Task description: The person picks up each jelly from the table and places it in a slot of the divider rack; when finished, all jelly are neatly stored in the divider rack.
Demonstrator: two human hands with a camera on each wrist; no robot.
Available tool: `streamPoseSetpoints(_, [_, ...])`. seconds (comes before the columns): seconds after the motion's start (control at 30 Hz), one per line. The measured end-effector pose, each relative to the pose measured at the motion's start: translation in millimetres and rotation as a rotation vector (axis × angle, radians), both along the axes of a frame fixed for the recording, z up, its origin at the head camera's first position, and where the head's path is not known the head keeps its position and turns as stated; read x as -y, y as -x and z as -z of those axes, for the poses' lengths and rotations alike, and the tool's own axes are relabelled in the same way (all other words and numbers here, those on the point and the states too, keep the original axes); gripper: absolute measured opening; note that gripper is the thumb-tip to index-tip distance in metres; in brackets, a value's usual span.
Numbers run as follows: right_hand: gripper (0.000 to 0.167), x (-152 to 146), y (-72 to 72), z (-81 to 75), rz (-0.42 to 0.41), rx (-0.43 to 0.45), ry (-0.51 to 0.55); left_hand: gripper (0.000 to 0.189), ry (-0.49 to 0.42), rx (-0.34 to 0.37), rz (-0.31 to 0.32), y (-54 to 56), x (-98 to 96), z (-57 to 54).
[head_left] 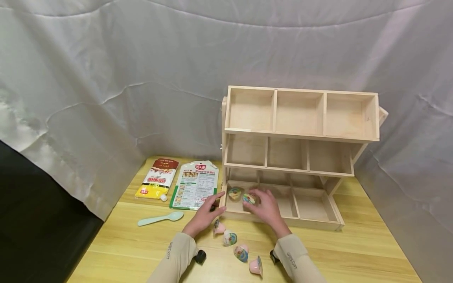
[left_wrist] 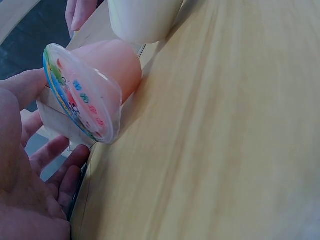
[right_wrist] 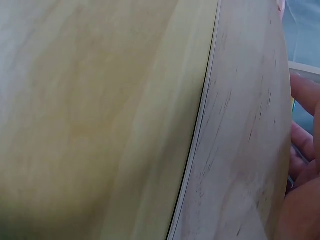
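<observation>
Right hand (head_left: 265,207) pinches 1 jelly cup (head_left: 249,199) between thumb and fingers, nearly closed, over the left compartment of the bottom tray (head_left: 316,223). Whether this cup touches the compartment floor: cannot tell. 2nd cup (head_left: 234,193) sits beside it, same compartment. Left hand (head_left: 202,217) holds nothing, thumb and fingers well apart, at the tray's left end; contact uncertain. 4 loose cups (head_left: 230,238) lie in front, between the forearms.

Obscured: right hand covers the nearest divider; in the right wrist view the tray's front board hides its fingertips and the frame edge cuts the hand. Left wrist view: pink cup tipped on its side, pale cup behind cropped at top. Dark patch beneath left hand: unidentified.

Surface: wood-grain table (head_left: 368,243), with 2 packets (head_left: 196,184) and a spoon (head_left: 161,218) at left. Grey curtain (head_left: 170,59) behind, creased; black area at lower left.
</observation>
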State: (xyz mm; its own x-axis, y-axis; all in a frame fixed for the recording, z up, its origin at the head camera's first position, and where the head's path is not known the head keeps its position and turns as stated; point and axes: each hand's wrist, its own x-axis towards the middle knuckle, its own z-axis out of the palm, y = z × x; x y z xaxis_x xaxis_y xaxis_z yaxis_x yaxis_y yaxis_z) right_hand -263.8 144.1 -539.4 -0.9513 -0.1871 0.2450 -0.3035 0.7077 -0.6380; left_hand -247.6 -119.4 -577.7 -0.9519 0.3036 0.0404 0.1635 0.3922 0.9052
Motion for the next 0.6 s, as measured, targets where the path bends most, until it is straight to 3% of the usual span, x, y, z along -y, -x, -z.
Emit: streamPoseSetpoints(0.6, [0.051,1.2,0.5,2.2,-0.015,0.103,-0.056,0.059,-0.007,0.017,-0.008,-1.0,-0.2,0.0])
